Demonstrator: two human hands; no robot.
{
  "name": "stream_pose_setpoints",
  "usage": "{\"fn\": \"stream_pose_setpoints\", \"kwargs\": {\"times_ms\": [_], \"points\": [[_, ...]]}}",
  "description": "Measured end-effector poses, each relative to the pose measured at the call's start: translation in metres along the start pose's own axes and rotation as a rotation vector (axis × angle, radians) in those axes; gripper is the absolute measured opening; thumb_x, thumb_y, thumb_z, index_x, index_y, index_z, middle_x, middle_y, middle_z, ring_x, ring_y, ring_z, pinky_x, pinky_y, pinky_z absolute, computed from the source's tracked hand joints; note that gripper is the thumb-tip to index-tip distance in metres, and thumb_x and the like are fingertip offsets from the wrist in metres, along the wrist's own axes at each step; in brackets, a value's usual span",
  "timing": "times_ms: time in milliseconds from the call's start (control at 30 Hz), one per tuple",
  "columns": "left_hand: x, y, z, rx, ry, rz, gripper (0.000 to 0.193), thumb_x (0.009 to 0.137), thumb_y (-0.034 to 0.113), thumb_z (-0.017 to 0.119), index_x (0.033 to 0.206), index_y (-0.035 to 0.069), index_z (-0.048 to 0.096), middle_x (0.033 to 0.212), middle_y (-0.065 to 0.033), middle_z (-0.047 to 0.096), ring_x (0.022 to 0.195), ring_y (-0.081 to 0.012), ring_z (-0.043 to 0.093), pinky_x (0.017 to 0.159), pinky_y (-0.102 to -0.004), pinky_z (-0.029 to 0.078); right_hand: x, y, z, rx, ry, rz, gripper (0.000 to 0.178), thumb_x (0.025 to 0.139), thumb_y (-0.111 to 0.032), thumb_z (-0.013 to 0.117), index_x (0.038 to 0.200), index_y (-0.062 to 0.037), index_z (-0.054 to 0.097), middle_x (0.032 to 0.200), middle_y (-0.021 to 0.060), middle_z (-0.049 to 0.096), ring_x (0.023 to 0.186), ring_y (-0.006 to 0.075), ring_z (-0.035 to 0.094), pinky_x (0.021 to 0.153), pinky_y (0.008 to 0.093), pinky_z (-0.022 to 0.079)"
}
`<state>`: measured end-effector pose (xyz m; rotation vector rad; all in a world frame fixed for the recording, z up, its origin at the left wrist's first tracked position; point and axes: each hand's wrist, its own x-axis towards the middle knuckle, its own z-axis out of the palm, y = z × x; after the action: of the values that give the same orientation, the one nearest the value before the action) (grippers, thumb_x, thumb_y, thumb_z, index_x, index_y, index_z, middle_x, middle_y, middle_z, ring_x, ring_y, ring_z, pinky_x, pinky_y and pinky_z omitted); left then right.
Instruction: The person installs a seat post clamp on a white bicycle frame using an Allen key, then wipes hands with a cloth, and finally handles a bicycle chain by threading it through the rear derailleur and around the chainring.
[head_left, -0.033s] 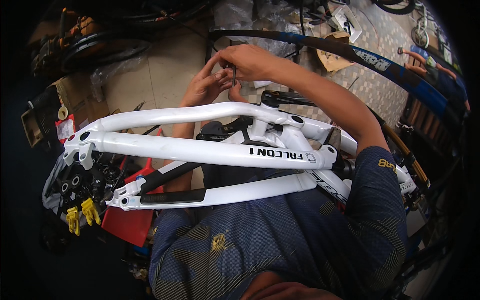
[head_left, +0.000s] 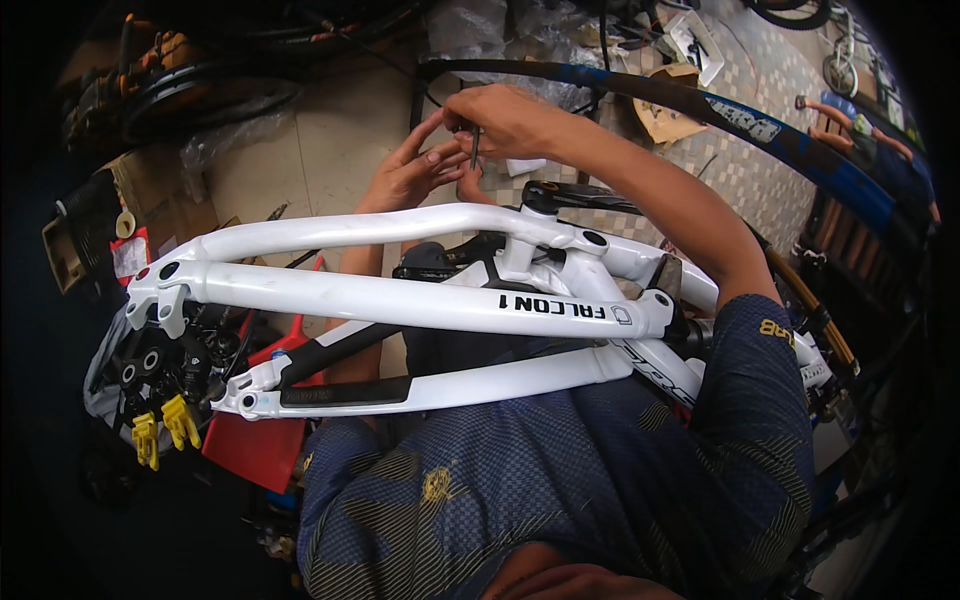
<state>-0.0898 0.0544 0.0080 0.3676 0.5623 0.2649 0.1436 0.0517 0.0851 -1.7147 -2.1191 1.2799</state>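
A white bicycle frame [head_left: 420, 303] with black inserts lies across in front of my body, its forked end to the left. Beyond its far tube my two hands are close together. My right hand [head_left: 508, 122] is closed round a thin dark metal rod [head_left: 474, 152], which points down from its fingers; the rod's upper end is hidden in the grip. Close beside it, my left hand [head_left: 408, 175] has its fingers stretched out and apart, palm toward the rod. A black crank arm [head_left: 580, 198] sits by the frame's far side.
A long blue and black frame tube [head_left: 640, 88] arches past my right arm. At left are a red plastic stool [head_left: 255, 445], black parts with yellow clips [head_left: 180, 422] and a cardboard box [head_left: 165, 195]. Bicycle wheels [head_left: 200, 100] stand far left. Another person [head_left: 870, 150] is at far right.
My right hand has shifted slightly to the right with the rod. The fingers of my left hand have spread and come a little away from it. The white frame has stayed put.
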Motion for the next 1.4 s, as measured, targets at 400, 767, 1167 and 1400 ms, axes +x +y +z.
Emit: {"fn": "stream_pose_setpoints", "kwargs": {"times_ms": [400, 767, 1167, 1400], "points": [[-0.163, -0.060, -0.034, 0.293, 0.042, 0.019, 0.042, 0.100, 0.023, 0.061, 0.134, -0.001, 0.057, 0.129, -0.0187, 0.064, 0.118, -0.0238, 0.063, 0.097, -0.0394, 0.055, -0.099, -0.012, -0.071, 0.283, -0.127, 0.101, 0.022, 0.089, -0.013, 0.070, 0.109, -0.0040, 0.067, 0.101, 0.0104, 0.072, 0.093, 0.0259, 0.069, 0.082, 0.0364, 0.053], [-0.188, -0.061, -0.002, -0.389, 0.297, -0.041, 0.044, 0.099, 0.025, 0.063, 0.133, -0.001, 0.057, 0.128, -0.0185, 0.064, 0.117, -0.0252, 0.063, 0.093, -0.0399, 0.057, -0.120, -0.017, -0.034, 0.148, -0.204, 0.011, 0.019, 0.081, -0.012, 0.077, 0.096, -0.0068, 0.066, 0.096, 0.0090, 0.069, 0.092, 0.0315, 0.068, 0.078, 0.0420, 0.053], [-0.200, -0.042, 0.073, 1.212, 0.265, -0.502, 0.034, 0.095, 0.019, 0.067, 0.120, -0.003, 0.063, 0.106, -0.0225, 0.069, 0.102, -0.0325, 0.068, 0.087, -0.0402, 0.055, -0.114, -0.020, -0.024, -0.016, -0.243, 0.040, 0.012, 0.084, -0.014, 0.071, 0.094, -0.0095, 0.068, 0.098, 0.0065, 0.064, 0.092, 0.0310, 0.067, 0.076, 0.0455, 0.051], [-0.197, -0.028, 0.121, 1.078, 0.186, -0.378, 0.028, 0.093, 0.025, 0.068, 0.105, -0.001, 0.068, 0.097, -0.0184, 0.071, 0.090, -0.0316, 0.071, 0.078, -0.0401, 0.054, -0.113, -0.021, -0.025, 0.000, -0.192, 0.075, 0.018, 0.082, -0.018, 0.077, 0.097, -0.0100, 0.070, 0.098, 0.0058, 0.067, 0.092, 0.0298, 0.068, 0.076, 0.0434, 0.052]]}}
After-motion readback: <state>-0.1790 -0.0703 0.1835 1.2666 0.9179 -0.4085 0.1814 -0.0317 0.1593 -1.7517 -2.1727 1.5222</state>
